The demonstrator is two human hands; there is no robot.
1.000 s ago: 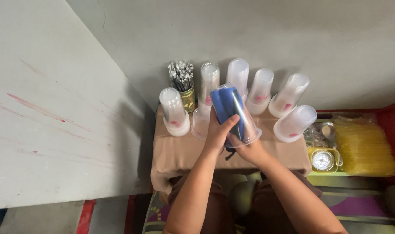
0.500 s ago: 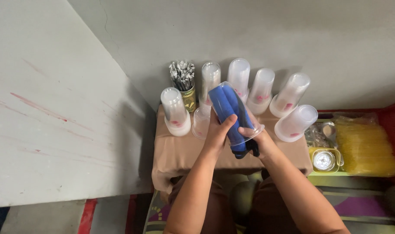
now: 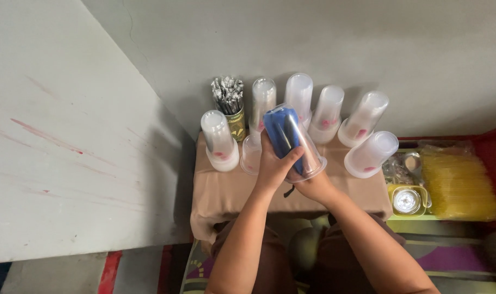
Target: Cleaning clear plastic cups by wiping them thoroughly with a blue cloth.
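Both hands are gripping one clear plastic cup that has a blue cloth stuffed inside it. The left hand is wrapping around the cup's side, its thumb lying across the wall where the blue is showing through. The right hand is sitting under the cup's wide rim, mostly hidden behind it, so how its fingers are closing cannot be told exactly, though it is bearing the cup from below. The cup is being held tilted, its closed end pointing up and away toward the wall, above the middle of a small table draped in a tan cloth.

Around it, more clear cups are standing upside down on the table: one stack at the left front, a single cup just beside the left hand, and a row along the back, namely a tall cup, a second, a third and a fourth, with a fifth leaning at the right front. A gold tin filled with silver-wrapped sticks is standing at the back left. To the right of the table, a yellow-green tray is holding small items, and a bag of yellow pieces is lying beside it.
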